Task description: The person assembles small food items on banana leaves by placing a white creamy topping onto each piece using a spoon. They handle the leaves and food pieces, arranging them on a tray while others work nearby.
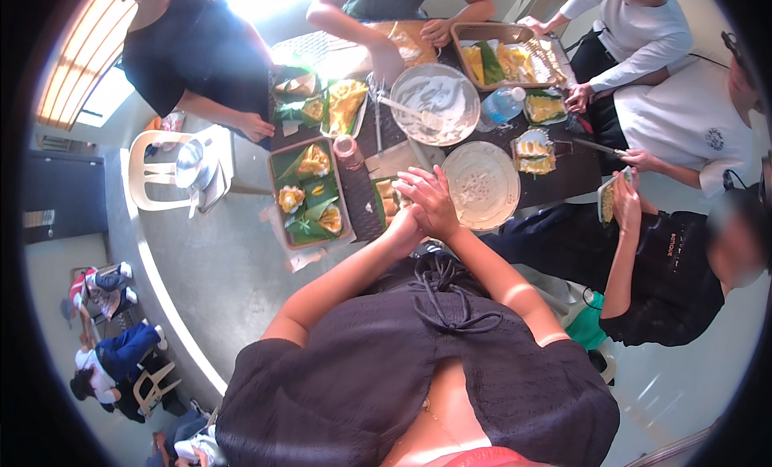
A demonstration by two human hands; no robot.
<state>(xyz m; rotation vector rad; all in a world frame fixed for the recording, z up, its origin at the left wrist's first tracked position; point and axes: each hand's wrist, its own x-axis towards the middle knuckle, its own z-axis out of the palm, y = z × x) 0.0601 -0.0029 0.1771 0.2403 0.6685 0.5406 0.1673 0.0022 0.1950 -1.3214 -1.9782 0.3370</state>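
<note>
Left hand (411,219), grip indiscernible, against right hand (435,201), fingers partly spread, any hold untellable; leaf-lined tray (344,200) nearby, likely lined against sticking.

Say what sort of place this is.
Probably an indoor room used for a group food-preparation session: several people gather around a crowded dark table, which holds a leaf-lined rectangular tray of food and a wide round bowl smeared with a pale mixture.
</note>
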